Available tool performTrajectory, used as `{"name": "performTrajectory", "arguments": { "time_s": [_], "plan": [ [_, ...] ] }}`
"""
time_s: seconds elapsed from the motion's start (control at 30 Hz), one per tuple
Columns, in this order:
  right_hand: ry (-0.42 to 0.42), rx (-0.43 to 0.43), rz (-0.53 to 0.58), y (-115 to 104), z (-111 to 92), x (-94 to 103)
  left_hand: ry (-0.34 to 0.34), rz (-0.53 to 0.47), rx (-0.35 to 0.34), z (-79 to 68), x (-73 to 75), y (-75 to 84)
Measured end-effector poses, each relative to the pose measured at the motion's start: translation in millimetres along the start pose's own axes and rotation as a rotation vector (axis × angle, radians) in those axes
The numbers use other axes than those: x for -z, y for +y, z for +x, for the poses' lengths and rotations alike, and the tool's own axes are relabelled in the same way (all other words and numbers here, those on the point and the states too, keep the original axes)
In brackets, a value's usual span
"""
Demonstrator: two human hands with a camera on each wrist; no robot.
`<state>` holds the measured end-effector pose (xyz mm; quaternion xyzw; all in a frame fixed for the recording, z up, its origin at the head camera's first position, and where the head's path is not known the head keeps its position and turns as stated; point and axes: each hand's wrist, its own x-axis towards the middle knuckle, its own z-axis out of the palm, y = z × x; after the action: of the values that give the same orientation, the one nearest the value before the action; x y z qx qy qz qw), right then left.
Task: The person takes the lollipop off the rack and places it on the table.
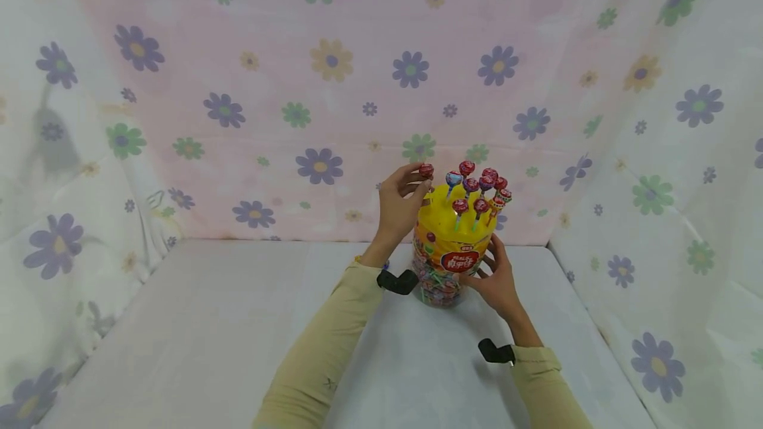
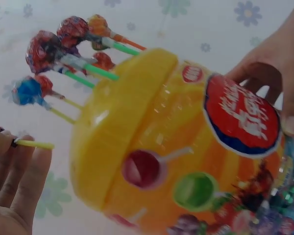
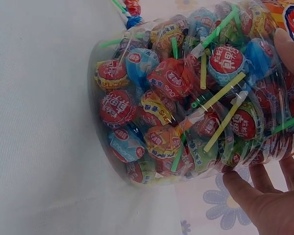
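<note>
My left hand pinches a dark red wrapped lollipop beside the yellow lid of a big candy jar. In the left wrist view the lollipop's yellow stick points towards the lid. Several wrapped lollipops stand upright in the lid, mostly red, one blue. My right hand grips the jar from the right, thumb on the front and fingers around the far side. Through the clear lower part, many lollipops show packed inside; a yellow label with a red oval wraps the upper part.
The jar stands on a white table near its back edge. Flower-print cloth hangs behind and at both sides. A small red and blue wrapped piece lies on the table beside the jar's base, mostly behind my left wrist in the head view.
</note>
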<state>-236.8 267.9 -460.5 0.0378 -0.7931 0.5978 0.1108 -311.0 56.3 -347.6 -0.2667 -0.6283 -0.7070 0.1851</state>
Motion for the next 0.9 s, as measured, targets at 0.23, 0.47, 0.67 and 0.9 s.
{"name": "performTrajectory", "arguments": {
  "time_s": [0.23, 0.47, 0.67, 0.9],
  "plan": [
    [-0.005, -0.023, 0.011, -8.5, -2.3, -0.8, 0.004, -0.017, 0.110, -25.3, 20.7, -21.3],
    [0.003, -0.040, -0.010, -12.3, -4.3, -2.0, -0.011, -0.044, 0.205, -51.6, 47.5, -49.1],
    [0.006, -0.044, -0.012, -11.5, -4.4, -2.6, -0.018, -0.010, 0.308, -73.2, 71.0, -73.3],
    [0.004, -0.043, -0.002, -11.7, -4.2, -2.3, 0.017, 0.042, 0.428, -95.6, 97.9, -97.4]
  ]
}}
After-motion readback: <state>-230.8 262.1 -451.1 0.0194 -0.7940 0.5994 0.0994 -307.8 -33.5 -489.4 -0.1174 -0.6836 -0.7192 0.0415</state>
